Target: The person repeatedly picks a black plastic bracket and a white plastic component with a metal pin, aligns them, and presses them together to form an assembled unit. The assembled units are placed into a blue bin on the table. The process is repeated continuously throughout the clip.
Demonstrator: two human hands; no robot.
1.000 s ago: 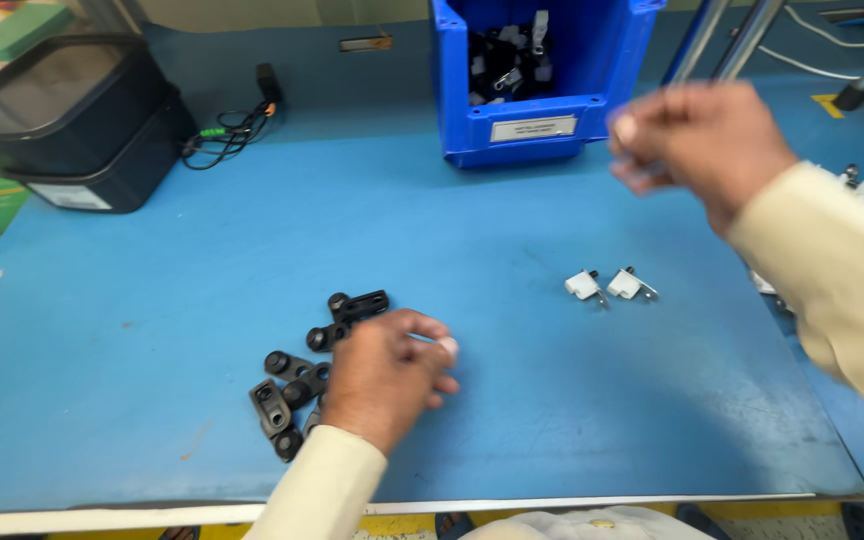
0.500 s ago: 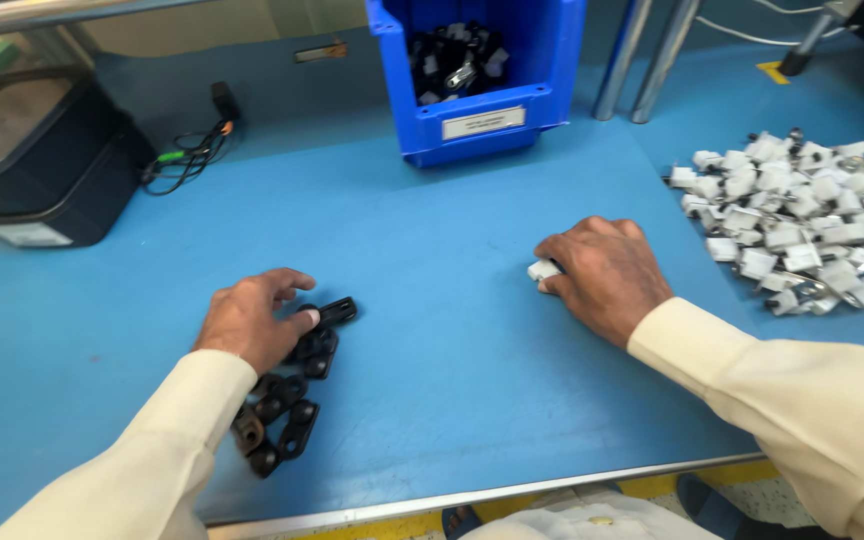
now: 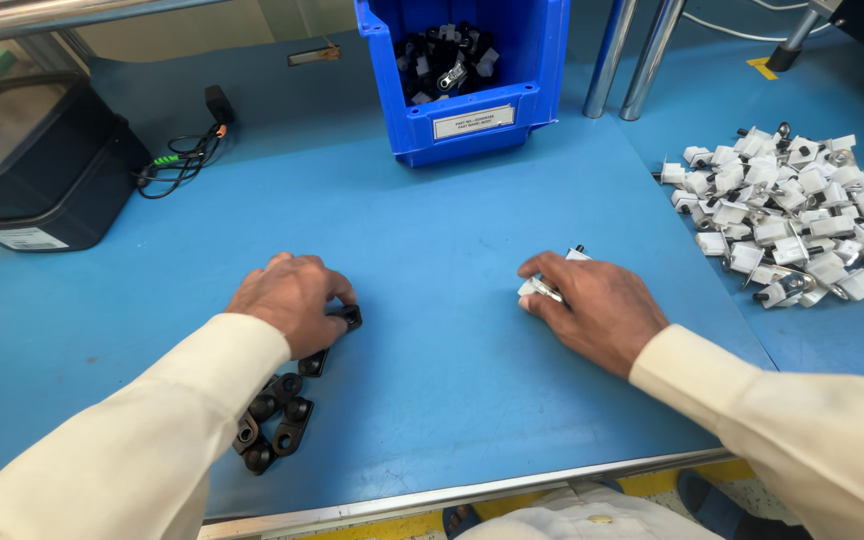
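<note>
Two hands rested palm-down on a blue desk (image 3: 452, 230). At about 8 o'clock from the desk's middle, the left hand (image 3: 292, 300) lay with fingers curled over the top end of a loose run of black clips (image 3: 277, 420), its fingertips touching the clip nearest it; the other clips trailed away toward 7 o'clock, beside the cream sleeve (image 3: 142, 440). Whether that hand gripped a clip or only covered it could not be told.

At about 4 o'clock, the right hand (image 3: 592, 310) was closed in a pinch on a small white part (image 3: 537, 288), which showed at the fingertips on the hand's left edge, against the desk.

Farther out at 3 o'clock, well apart from the right hand, sat a heap of white parts (image 3: 782, 210), some with metal rings. A blue bin (image 3: 472, 110) stood at 12 o'clock holding black and white pieces. At 10 o'clock a black box (image 3: 32, 180) sat at the desk's edge, with a tangle of cable (image 3: 177, 165) just beside it. Two metal posts (image 3: 632, 50) rose at 1 o'clock, right of the bin.
</note>
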